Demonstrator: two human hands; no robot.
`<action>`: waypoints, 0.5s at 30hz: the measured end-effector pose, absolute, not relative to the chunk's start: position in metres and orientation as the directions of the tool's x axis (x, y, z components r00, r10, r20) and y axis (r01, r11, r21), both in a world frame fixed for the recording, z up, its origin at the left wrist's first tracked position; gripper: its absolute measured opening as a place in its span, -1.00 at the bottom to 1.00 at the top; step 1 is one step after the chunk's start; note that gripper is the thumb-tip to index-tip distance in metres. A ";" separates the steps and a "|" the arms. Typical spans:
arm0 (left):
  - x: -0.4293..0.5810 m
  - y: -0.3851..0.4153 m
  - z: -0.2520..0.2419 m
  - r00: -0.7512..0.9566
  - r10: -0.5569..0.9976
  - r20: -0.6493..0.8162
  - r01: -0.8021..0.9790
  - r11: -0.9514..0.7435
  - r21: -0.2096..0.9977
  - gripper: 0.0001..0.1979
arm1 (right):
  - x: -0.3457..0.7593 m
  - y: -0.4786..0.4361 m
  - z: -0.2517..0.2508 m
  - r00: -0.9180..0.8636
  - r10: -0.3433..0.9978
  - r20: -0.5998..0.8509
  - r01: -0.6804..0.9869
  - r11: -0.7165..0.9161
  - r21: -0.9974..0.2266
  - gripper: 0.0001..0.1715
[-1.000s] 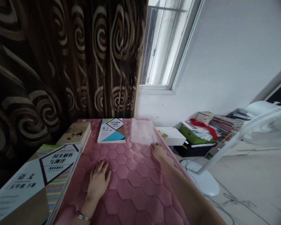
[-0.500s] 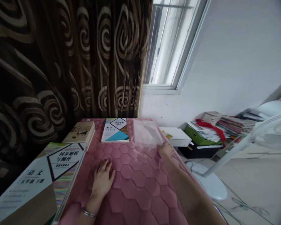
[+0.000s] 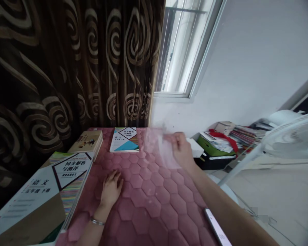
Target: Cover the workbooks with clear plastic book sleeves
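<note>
The right hand (image 3: 181, 150) is clamping its grip on a clear plastic sheet (image 3: 165, 154), which is hanging, blurred, over the far right of the pink quilted cover (image 3: 149, 186), right of a white-and-blue workbook (image 3: 125, 139). The left hand (image 3: 111, 188) is resting palm down on the cover, its grip slack, thumb and fingers apart.
</note>
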State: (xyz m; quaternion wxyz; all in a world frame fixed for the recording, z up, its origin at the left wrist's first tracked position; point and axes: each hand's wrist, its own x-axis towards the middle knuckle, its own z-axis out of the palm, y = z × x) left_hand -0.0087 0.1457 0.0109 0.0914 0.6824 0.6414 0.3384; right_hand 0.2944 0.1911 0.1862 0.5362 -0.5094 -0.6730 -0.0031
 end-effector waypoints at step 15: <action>-0.044 0.083 0.045 -0.182 0.868 -0.462 0.001 0.470 0.883 -0.48 | 0.105 -0.007 0.013 -0.630 0.720 0.292 0.612 0.691 -0.384 -0.67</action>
